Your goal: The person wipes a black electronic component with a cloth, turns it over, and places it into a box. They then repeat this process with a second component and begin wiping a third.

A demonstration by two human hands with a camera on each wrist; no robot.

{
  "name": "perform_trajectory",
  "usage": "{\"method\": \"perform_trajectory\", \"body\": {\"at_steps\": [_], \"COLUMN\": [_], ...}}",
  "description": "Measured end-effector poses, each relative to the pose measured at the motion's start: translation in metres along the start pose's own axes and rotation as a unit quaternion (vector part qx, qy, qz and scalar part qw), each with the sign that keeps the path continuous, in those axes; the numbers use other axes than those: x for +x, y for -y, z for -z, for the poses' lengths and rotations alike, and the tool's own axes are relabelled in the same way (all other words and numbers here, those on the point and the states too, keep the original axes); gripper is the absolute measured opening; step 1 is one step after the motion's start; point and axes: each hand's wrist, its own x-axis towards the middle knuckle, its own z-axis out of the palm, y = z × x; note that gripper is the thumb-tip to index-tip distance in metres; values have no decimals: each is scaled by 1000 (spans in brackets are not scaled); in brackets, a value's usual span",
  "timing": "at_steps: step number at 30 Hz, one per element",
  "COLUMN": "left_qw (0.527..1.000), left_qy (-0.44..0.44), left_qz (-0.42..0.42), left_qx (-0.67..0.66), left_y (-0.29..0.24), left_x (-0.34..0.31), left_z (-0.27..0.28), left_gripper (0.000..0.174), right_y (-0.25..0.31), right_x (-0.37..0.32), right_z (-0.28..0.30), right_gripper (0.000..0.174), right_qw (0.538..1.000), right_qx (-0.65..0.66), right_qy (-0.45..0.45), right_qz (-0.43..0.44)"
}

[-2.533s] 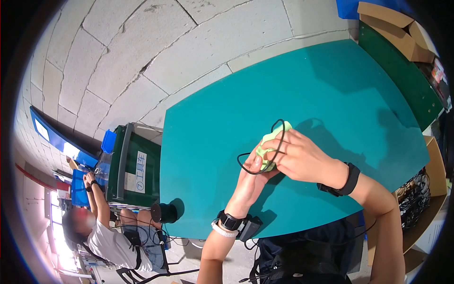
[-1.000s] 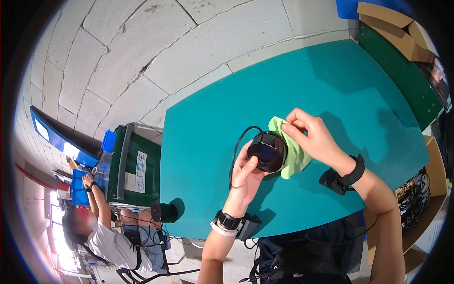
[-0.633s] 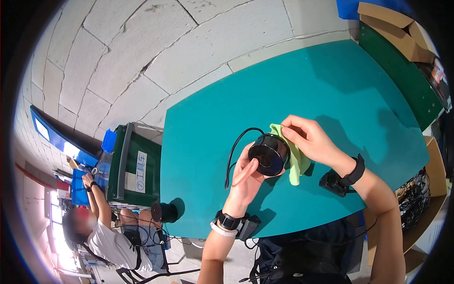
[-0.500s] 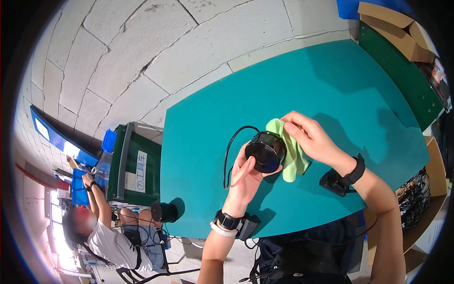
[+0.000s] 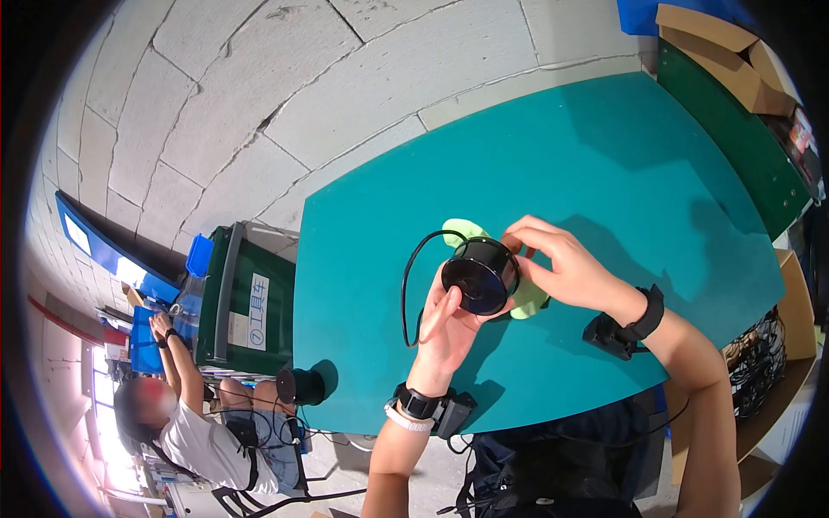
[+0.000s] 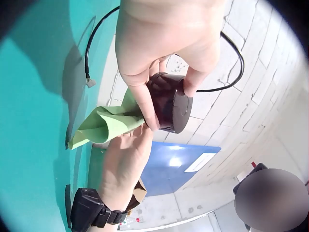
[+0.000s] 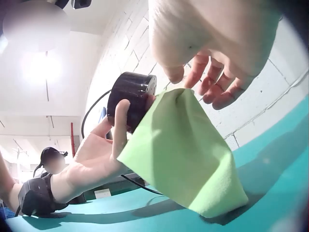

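At far left, a person in a white top (image 5: pixel 220 440) works beside a green cabinet (image 5: pixel 276 352), near a second black cylinder (image 5: pixel 295 387) standing by the left edge of the green table (image 5: pixel 380 224). A black cable (image 5: pixel 404 298) loops out beside the wearer's left hand (image 5: pixel 445 345), its small plug (image 6: pixel 91 83) dangling free. The left hand grips a glossy black cylinder (image 5: pixel 481 276) between thumb and bent fingers, holding it above the tabletop, tilted, with the thumb across its flat face. Behind and beside it hangs a pale green cloth (image 7: pixel 186 154), its top edge pinched between thumb and forefinger of the right hand (image 5: pixel 574 274); the remaining fingers curl loosely.

The step in hand appears to be working the cloth around the cylinder's side, judging by how the two meet. Another pass would call for a steady left grip and a gathered cloth pressed flat to the curved wall. The left fingers cover part of that wall, and the loose cable could snag in the folds. Farther right, a boxy black device (image 5: pixel 611 335) sits at the right wrist, and beyond the table a cardboard box (image 5: pixel 799 293) holds tangled dark cords (image 5: pixel 758 363).
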Motion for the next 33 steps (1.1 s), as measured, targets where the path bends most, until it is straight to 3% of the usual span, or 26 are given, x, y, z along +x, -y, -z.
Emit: {"method": "perform_trajectory", "body": {"at_steps": [3, 6, 12, 18, 21, 28, 30, 31, 33], "left_qw": [1000, 1000, 999, 1000, 999, 999, 999, 999, 999], "left_qy": [5, -1, -27, -23, -22, -23, -23, -23, -23], "left_qz": [4, -1, -23, -20, -19, -18, -22, -22, -18], "left_qx": [3, 8, -3, 1, 16, 14, 10, 10, 17], "left_y": [0, 0, 0, 2, 2, 3, 3, 3, 3], "left_x": [0, 0, 3, 7, 7, 7, 6, 6, 6], "left_z": [0, -1, 1, 4, 4, 4, 5, 5, 7], "left_gripper": [54, 54, 49, 43, 45, 49, 51, 51, 52], "right_y": [-1, -7, -2, 0, -5, 0, -1, 1, 0], "right_x": [0, 2, 2, 1, 1, 1, 1, 3, 4], "right_z": [0, 2, 5, 8, 4, 7, 9, 6, 12], "right_gripper": [15, 10, 21, 18, 22, 19, 17, 16, 17], "right_qw": [999, 998, 987, 971, 982, 978, 968, 959, 962], "right_qx": [7, -52, 69, 197, 183, 190, 211, 245, 230], "right_qy": [24, -29, -112, -21, 18, 8, -10, -68, -69], "right_qz": [-25, 5, -91, -135, -43, -86, -139, -125, -130]}}
